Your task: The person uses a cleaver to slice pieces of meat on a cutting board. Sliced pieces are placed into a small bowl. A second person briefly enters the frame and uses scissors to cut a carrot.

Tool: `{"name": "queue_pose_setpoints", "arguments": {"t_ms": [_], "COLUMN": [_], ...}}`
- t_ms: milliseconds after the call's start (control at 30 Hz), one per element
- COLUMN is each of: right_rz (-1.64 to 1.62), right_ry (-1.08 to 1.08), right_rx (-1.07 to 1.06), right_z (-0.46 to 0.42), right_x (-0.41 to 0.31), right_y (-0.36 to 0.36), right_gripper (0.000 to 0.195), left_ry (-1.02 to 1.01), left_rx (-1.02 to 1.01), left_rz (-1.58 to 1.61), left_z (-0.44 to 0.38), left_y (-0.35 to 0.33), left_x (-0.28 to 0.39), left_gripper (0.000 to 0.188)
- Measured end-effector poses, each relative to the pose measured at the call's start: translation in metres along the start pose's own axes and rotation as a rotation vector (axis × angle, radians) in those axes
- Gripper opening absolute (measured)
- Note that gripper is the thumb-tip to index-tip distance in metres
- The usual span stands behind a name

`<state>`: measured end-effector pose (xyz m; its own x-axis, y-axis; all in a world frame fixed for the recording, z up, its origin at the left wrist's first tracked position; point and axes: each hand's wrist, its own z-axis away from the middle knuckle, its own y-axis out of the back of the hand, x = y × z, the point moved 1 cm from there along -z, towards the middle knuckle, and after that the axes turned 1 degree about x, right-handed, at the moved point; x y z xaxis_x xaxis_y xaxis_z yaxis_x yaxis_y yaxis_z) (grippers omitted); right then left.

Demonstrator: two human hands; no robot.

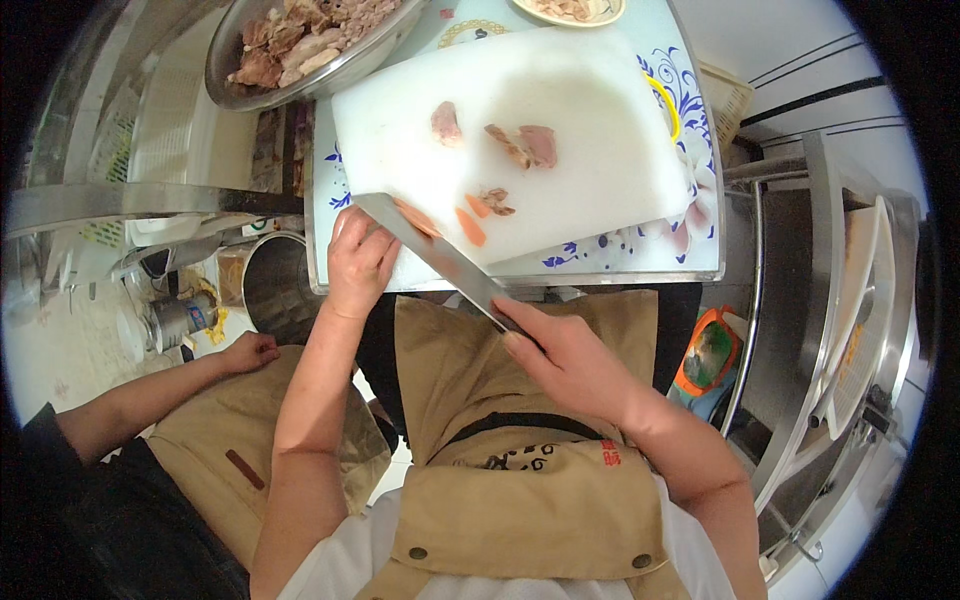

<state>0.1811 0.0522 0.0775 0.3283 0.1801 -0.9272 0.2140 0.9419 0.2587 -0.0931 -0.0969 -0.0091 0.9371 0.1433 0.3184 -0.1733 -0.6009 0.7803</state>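
Note:
In my right hand is the handle of a wide-bladed kitchen knife, its blade slanting up and left over the near left edge of a white cutting board. My left hand is at the blade's far end with its fingers bent; whether it grips anything is hidden. Orange-pink slices lie beside the blade, partly covered by it. Two more orange slices and a brown scrap are nearby. Farther back rest a pinkish meat piece and two touching meat pieces.
A large metal bowl of meat chunks stands at the back left, a small dish of pale pieces at the back. A seated person's hand rests at the left. Metal shelving stands on the right.

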Motion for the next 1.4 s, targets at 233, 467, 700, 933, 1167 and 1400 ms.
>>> {"name": "queue_pose_setpoints", "arguments": {"t_ms": [233, 467, 700, 933, 1167, 1400], "right_rz": [-0.208, 0.092, 0.100, 0.095, -0.035, -0.162], "right_ry": [-0.151, -0.127, -0.066, -0.079, -0.040, -0.045], "right_rx": [-0.041, -0.109, -0.072, -0.072, -0.009, -0.003], "right_z": [0.005, 0.035, 0.034, 0.025, -0.021, -0.002], "right_x": [0.009, -0.027, -0.020, -0.023, -0.010, 0.013], "right_y": [0.014, 0.018, 0.009, 0.008, -0.004, 0.006], "right_gripper": [0.048, 0.049, 0.051, 0.047, 0.045, 0.046], "left_ry": [0.002, -0.004, 0.007, 0.017, 0.026, 0.039], "left_rx": [0.060, 0.030, 0.036, 0.035, 0.006, 0.060], "left_rz": [0.046, 0.048, 0.050, 0.070, 0.044, 0.071], "left_z": [-0.003, 0.000, -0.001, -0.002, -0.004, -0.006], "left_y": [0.000, 0.000, 0.000, 0.001, 0.001, 0.002], "left_x": [0.000, -0.004, -0.001, 0.000, 0.000, -0.001], "left_gripper": [0.026, 0.024, 0.026, 0.027, 0.025, 0.025]}}
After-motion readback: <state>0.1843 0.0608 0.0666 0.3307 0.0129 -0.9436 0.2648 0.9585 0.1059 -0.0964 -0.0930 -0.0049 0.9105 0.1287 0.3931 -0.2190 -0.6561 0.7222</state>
